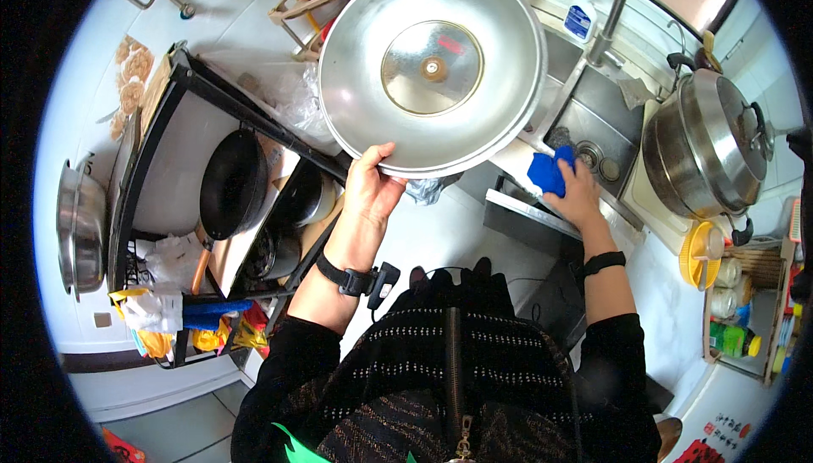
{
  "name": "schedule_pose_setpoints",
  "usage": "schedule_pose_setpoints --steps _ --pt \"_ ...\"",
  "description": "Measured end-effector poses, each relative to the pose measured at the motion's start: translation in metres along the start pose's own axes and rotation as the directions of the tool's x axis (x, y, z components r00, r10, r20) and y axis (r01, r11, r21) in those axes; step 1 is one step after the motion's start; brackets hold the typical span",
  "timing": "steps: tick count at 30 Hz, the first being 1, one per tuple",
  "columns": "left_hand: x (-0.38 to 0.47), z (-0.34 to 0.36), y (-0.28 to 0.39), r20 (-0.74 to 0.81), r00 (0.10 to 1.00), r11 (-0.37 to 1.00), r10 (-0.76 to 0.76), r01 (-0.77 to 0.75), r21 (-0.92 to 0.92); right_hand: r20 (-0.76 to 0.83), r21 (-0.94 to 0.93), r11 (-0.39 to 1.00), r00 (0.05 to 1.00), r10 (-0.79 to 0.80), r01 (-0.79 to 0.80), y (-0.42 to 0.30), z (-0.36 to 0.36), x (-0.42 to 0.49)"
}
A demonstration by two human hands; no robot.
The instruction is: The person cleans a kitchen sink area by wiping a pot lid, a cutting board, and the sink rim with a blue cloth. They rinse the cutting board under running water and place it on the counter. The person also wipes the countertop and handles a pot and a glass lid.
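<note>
A large round stainless-steel pot lid [356, 101], with a flat glassy centre and a small round fitting, is tilted up in front of me. My left hand [375, 190] grips its lower rim, thumb on the face turned to me and fingers behind. My right hand [575, 193] holds a crumpled blue cloth [546, 171] at the front edge of the steel sink [610, 104], clear of the lid. Beyond the cloth, a dark scouring pad [560, 137] lies in the basin near the drain [587, 153].
A curved tap [613, 18] and a spray bottle [580, 15] stand behind the sink. To the right are a large lidded steel pot [705, 145] and a yellow plastic basket [698, 253]. A black rack [149, 164] at left holds a frying pan [234, 183]. Below the counter, a drawer [527, 218] protrudes.
</note>
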State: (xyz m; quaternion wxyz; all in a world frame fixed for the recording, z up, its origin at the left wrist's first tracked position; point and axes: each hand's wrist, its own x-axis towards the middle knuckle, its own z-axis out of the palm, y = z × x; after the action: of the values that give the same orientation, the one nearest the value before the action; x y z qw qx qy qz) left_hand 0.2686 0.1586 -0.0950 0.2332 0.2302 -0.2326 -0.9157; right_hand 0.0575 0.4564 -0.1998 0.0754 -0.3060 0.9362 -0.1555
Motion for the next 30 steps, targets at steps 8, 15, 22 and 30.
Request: schedule_pose_setpoints --steps 8,15,22,30 --pt "-0.049 -0.034 0.022 0.028 0.999 0.998 -0.038 0.037 0.057 0.076 0.970 -0.221 0.991 -0.111 -0.099 -0.136 -0.038 0.016" --pt "-0.107 -0.102 0.071 0.106 0.994 1.000 -0.023 0.024 -0.005 0.156 0.841 -0.346 0.800 -0.580 -0.416 -0.265 -0.011 0.008" --pt "-0.165 -0.201 0.109 0.112 0.985 0.976 -0.129 0.146 -0.164 0.241 0.779 -0.204 0.584 -0.775 -0.593 -0.372 0.041 -0.005" --pt "-0.246 -0.289 0.162 -0.289 0.957 0.990 0.011 0.030 0.135 0.270 0.962 0.151 0.692 -0.669 -0.229 -0.529 0.013 -0.016"
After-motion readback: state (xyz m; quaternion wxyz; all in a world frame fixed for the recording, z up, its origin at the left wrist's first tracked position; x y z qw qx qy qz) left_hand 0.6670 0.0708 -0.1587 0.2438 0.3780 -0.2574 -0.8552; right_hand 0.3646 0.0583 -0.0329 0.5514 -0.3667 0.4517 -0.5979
